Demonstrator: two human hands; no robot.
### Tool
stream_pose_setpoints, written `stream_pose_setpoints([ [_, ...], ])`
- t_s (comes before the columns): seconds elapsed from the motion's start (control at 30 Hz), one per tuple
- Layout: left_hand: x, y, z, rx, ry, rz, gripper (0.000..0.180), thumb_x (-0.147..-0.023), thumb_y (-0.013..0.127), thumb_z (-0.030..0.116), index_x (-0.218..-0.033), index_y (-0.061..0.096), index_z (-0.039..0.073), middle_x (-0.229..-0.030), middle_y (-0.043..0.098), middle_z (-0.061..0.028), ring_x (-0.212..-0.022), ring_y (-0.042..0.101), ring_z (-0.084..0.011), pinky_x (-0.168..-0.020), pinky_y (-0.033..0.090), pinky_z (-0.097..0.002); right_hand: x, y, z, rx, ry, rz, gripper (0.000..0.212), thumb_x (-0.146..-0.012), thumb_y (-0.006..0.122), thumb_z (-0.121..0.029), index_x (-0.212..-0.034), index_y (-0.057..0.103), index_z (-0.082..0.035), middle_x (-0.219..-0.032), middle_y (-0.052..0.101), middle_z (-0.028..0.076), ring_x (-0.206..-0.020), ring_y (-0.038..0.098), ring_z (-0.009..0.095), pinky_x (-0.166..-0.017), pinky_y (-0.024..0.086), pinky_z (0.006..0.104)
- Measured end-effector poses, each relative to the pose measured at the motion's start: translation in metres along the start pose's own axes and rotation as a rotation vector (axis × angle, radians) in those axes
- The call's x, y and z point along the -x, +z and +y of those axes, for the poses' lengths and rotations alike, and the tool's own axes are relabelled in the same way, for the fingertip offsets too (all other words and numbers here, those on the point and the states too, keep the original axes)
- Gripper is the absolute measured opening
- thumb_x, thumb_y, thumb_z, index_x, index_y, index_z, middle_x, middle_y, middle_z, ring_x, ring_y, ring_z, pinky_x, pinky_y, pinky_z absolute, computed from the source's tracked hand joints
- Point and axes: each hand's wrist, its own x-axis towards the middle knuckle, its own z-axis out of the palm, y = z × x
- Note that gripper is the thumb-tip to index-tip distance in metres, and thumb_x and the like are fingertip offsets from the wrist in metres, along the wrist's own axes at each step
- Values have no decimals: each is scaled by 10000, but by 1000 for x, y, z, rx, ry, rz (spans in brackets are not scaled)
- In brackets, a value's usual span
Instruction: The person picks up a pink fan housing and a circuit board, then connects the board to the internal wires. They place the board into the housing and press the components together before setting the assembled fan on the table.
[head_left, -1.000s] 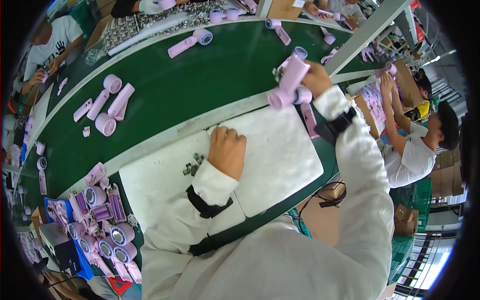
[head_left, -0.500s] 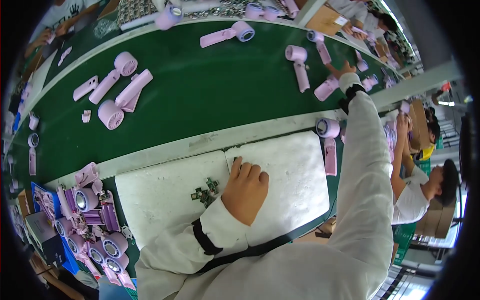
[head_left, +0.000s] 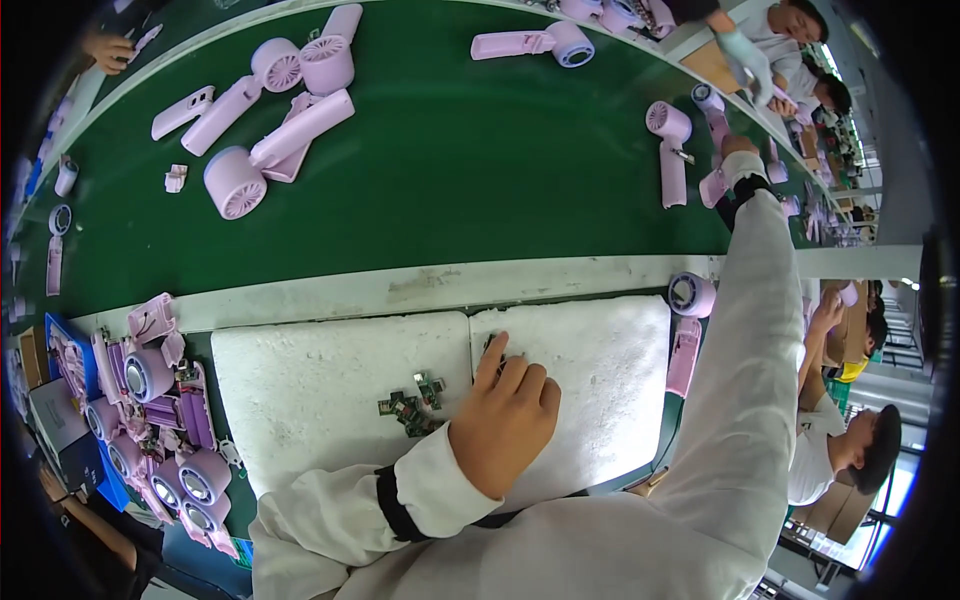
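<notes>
My left hand [head_left: 507, 425] rests over the white foam boards [head_left: 330, 400], its fingers curled. A dark bit like a small circuit board [head_left: 503, 360] shows at its fingertips, mostly covered. Beside this hand lies a small pile of green circuit boards [head_left: 410, 405]. My right arm stretches to the far right over the green surface. There my right hand [head_left: 740, 147] is at a pink handheld fan [head_left: 716, 122], with its fingers hidden. Another pink piece [head_left: 713, 188] lies just below it. A fan with a bent-out handle [head_left: 673, 170] is to its left.
Several pink fans [head_left: 235, 185] lie at the far left on the green surface [head_left: 480, 180]. Fan heads and shells [head_left: 205, 478] crowd the near left beside a blue bin [head_left: 85, 360]. A pale rail [head_left: 400, 290] runs behind the foam. Other people work around the edges.
The view has shifted. My right hand, spread before, has come down at the pink fans. My left hand stays on the foam. Another fan has appeared on the far-left group.
</notes>
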Motion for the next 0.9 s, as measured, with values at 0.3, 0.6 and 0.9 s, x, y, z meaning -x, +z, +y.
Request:
stream_pose_setpoints([
  [0.3, -1, 20, -5, -61, 120, 108, 111, -760, 605, 31, -863, 645, 42, -870, 563, -79, -944, 578, -240, -1172, 345, -486, 205, -50, 69, -294, -91, 451, 241, -941, 600, -227, -1070, 663, -33, -1078, 708, 239, -943, 701, 401, -806, 569, 465],
  [0.6, 8, -3, -5, -184, 239, -5, 88, -775, 593, 7, -827, 665, 10, -937, 608, -108, -976, 587, -274, -1067, 414, -443, 479, -9, -70, -1266, -1, 501, 338, -1004, 538, -267, -986, 668, 45, -764, 694, 134, -666, 666, 197, -621, 517, 357],
  [0.9, 13, -21, 3, 9, 318, 8, 118, -792, 593, 9, -851, 693, 28, -923, 614, -119, -955, 590, -303, -912, 475, -394, 541, -22, -100, -1089, -57, 272, 310, -962, 637, -298, -944, 710, 3, -708, 693, 148, -610, 672, 262, -600, 520, 359],
])
